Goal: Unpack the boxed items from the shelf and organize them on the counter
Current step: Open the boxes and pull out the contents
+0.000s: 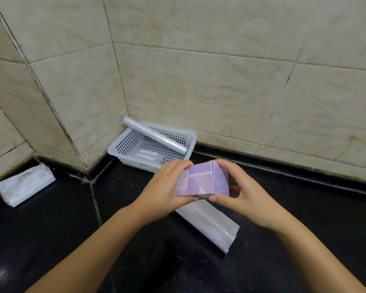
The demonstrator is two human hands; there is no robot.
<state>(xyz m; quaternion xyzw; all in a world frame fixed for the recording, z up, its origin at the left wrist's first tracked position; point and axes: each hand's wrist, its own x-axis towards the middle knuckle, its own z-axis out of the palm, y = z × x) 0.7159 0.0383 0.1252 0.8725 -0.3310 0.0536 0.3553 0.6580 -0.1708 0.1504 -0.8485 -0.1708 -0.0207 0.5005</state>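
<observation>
A small purple box (201, 179) with white print is held above the black counter (51, 240), between both hands. My left hand (163, 187) grips its left end, thumb underneath. My right hand (247, 191) clasps its right end, fingers over the top and thumb at the lower edge. A flat clear plastic packet (211, 223) lies on the counter just under the box. Behind it, in the wall corner, stands a white perforated basket (123, 144) with a white roll (154, 135) lying slantwise across it and flat white pieces on its bottom.
A white wrapped pack (25, 185) lies on the counter at the far left, against the wall. Beige tiled walls (220, 70) close off the back and left sides. Dark counter surface stretches in front and to the right.
</observation>
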